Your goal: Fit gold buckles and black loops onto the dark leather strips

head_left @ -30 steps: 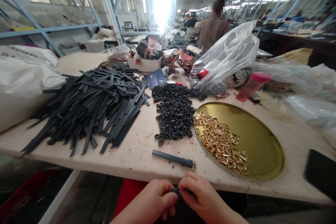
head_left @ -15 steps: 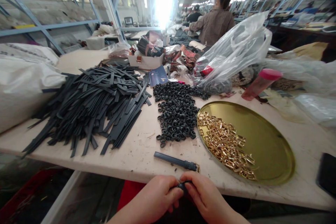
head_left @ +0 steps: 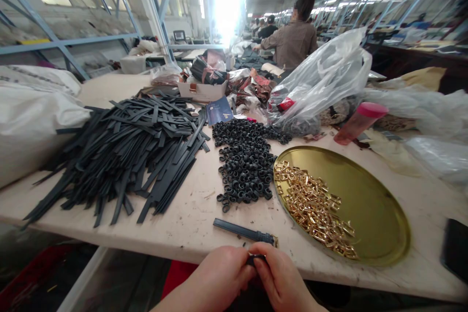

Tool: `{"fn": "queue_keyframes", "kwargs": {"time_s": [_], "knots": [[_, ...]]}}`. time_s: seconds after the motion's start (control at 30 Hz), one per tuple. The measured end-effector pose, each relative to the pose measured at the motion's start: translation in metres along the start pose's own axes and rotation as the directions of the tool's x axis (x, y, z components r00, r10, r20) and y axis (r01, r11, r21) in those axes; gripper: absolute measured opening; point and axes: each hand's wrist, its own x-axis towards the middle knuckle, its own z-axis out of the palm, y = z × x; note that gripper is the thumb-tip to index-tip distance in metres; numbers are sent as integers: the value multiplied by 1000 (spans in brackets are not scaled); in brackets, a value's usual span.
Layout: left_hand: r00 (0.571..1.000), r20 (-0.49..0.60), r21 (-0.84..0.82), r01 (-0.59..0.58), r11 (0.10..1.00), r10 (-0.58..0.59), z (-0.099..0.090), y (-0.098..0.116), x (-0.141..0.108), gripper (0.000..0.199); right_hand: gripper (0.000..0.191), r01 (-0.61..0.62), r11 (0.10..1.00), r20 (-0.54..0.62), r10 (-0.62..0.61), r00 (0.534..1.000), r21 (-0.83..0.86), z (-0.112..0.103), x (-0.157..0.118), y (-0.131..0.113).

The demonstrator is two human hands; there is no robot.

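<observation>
1. Although the surface (head_left: 201, 200) carries a good deal of material, the dark piece at work is off it, held just past its near edge.
2. Pile of dark flat strips (head_left: 127, 151): heaped at left, lying loose and crossing one another, many ends pointing toward the near edge.
3. Round gold-coloured tray (head_left: 373, 214): at right, flat, its far right side bare.
4. Clear plastic bag (head_left: 321, 83): crumpled, beyond the tray.
5. Heap of dark loops (head_left: 244, 165): between strips and tray, just beside the tray's rim.
6. Left hand (head_left: 219, 270) and right hand (head_left: 280, 273): close together, low in view. Grip of each: fingers closed on the same dark piece. How the far fingers sit underneath cannot be told.
7. Dark strap (head_left: 237, 229): lying near the front edge, just beyond the hands, with a gold-coloured buckle (head_left: 275, 241) at its right end. Neither hand appears to hold it.
8. Gold-coloured metal frames (head_left: 310, 204): loose and overlapping on the tray's left and near part.
9. Dark piece (head_left: 256, 258): a short portion shows between the fingertips; the remainder is covered. Judged from this, both hands control it, but its shape and any joint in it cannot be verified.
</observation>
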Motion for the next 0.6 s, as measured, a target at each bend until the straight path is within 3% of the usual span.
{"fn": "queue_keyframes", "kwargs": {"time_s": [0.1,0.17,0.27,0.4,0.5,0.6], "knots": [[999,-27,91,-39,995,42,0,-3,11,21,19,-41,999,-3,41,999,-28,-3,11,3],[984,-156,267,-44,963,88,-5,-7,22,20,22,-115,988,-29,113,993,-101,-5,22,9],[921,-365,476,57,878,138,-25,-16,32,18,28,-171,950,-79,156,985,-260,-5,38,22],[841,-536,537,269,799,77,-72,-45,32,19,32,12,884,-122,-78,989,-467,4,40,43],[730,-683,512,494,703,-15,-109,-76,30,21,38,162,760,-120,-302,946,-630,12,37,56],[648,-759,475,622,623,-68,-130,-102,34,19,36,255,650,-98,-455,885,-716,13,38,64]]}}
